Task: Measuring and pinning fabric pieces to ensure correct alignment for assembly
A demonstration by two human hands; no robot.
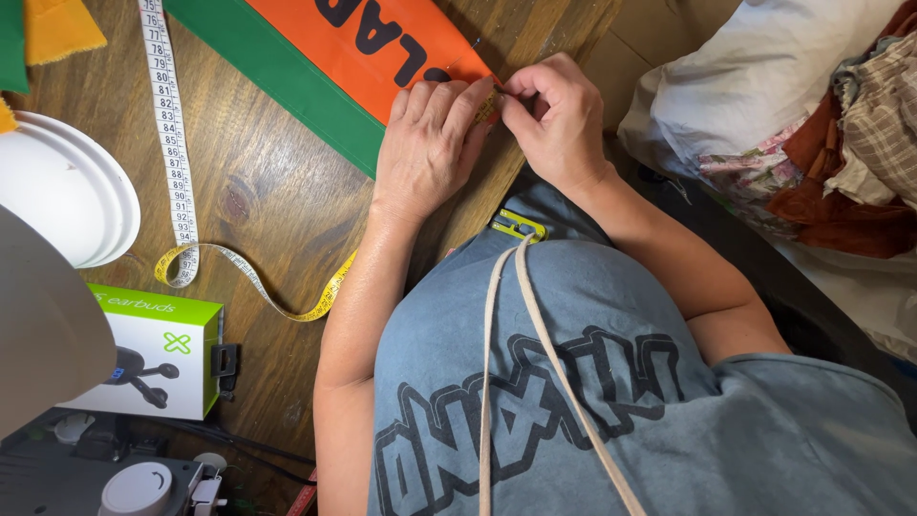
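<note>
An orange fabric strip (368,38) with black letters, edged by a green band (287,76), lies across the wooden table (258,182). My left hand (425,143) rests flat on the strip's near corner, fingers pressing the edge. My right hand (559,115) is pinched closed at that same corner, thumb and forefinger meeting my left fingertips over a small yellowish bit at the fabric edge. Whether a pin or needle sits in the pinch is too small to tell. A pin-like line shows on the orange fabric just above.
A white and yellow measuring tape (177,143) runs down the table and curls near my left forearm. White plates (67,191) sit at left, a green and white small box (158,349) below them. A pile of fabrics (831,124) lies at right.
</note>
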